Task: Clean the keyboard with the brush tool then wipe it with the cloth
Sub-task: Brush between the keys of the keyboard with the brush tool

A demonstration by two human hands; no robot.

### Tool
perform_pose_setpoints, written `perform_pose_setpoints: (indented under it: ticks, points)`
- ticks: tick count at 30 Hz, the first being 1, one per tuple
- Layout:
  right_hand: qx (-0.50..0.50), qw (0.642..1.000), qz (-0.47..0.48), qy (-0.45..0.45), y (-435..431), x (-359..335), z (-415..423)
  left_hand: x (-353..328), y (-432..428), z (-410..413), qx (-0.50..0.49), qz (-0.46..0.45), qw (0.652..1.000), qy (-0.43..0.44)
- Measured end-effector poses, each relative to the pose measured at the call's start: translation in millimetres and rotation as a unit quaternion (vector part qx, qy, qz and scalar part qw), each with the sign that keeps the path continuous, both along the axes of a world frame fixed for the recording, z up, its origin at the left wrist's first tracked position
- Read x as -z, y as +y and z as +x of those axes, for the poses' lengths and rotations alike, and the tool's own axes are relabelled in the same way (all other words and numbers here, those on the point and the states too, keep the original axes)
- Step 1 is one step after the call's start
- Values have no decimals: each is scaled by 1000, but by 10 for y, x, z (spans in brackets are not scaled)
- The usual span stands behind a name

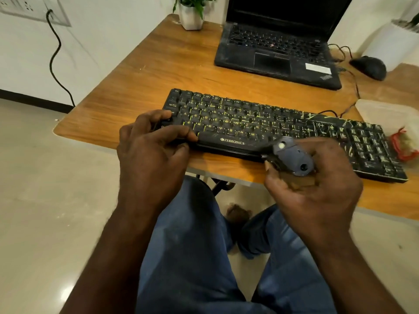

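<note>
Brush tool [291, 158] in right hand [317, 189], fingers curled round it, at front edge of keyboard [260, 118] | left hand [152, 146] grips keyboard's left front corner, fingers bent | keyboard lies on wooden table [136, 87] | laptop [276, 48] behind

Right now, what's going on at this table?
A seated person is cleaning a dusty keyboard on a wooden table. The left hand grips the keyboard's left end, seemingly to steady it. The right hand holds a small dark brush by the keyboard's front edge, near its middle. Pale dust covers the keys, heaviest toward the right end, so wiping looks not yet done. A laptop sits open behind.
</note>
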State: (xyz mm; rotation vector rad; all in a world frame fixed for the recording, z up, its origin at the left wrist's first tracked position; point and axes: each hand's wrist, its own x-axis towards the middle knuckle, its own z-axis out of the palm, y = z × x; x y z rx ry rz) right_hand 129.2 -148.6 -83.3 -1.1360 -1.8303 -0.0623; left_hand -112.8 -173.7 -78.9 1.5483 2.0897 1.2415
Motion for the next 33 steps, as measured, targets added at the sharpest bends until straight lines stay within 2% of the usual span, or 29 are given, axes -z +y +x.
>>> perform_pose_setpoints:
  ticks: [8, 12, 20, 24, 33]
  points:
    - [-103, 995, -14, 4, 63, -22, -867, -2, -13, -33, 10, 5, 1000, -1]
    - [-126, 992, -26, 4, 98, -45, -878, 33, -6, -79, 7, 11, 1000, -11]
    - [0, 998, -51, 47, -8, 3, 9, 62, 9, -92, 5, 18, 1000, -19]
    - [77, 994, -62, 54, -23, -10, 178, 76, 19, -82, 6, 21, 1000, -12]
    - [-88, 988, -119, 44, 99, -215, -387, 73, -23, -127, 25, 28, 999, 0]
